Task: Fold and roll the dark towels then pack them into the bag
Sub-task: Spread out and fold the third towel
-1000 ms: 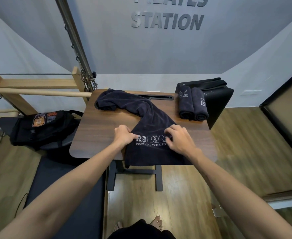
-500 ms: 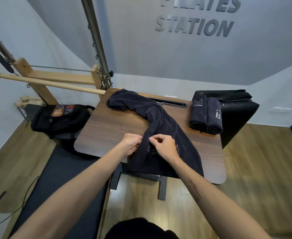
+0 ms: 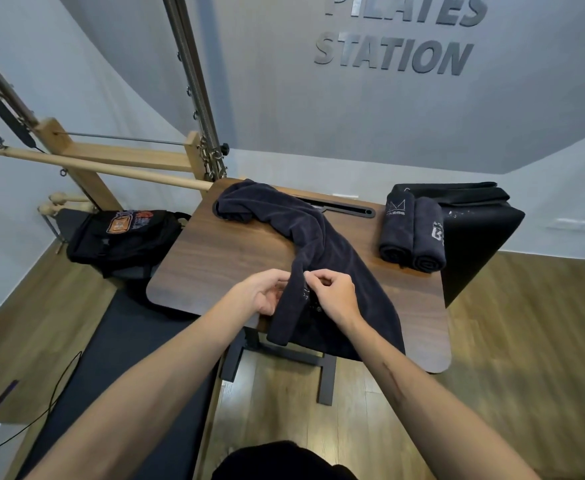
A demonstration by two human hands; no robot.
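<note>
A long dark towel (image 3: 318, 244) lies crumpled across the brown table (image 3: 222, 265), its near end hanging over the front edge. My left hand (image 3: 263, 291) and my right hand (image 3: 334, 294) pinch the towel's bunched left edge close together near the table's front. Two rolled dark towels (image 3: 410, 233) lie side by side at the table's far right. A black backpack (image 3: 125, 237) with an orange patch rests on the floor to the left of the table.
A black folded mat or bag (image 3: 474, 230) leans behind the table's right corner. A wooden pilates frame with a bar (image 3: 104, 168) and metal springs (image 3: 197, 98) stands at the left. A dark padded carriage (image 3: 111, 358) lies under my left arm.
My hands have come together from a spread hold on the towel's printed end. The left edge is now gathered into a fold, hiding most of the print. The view has shifted left.
</note>
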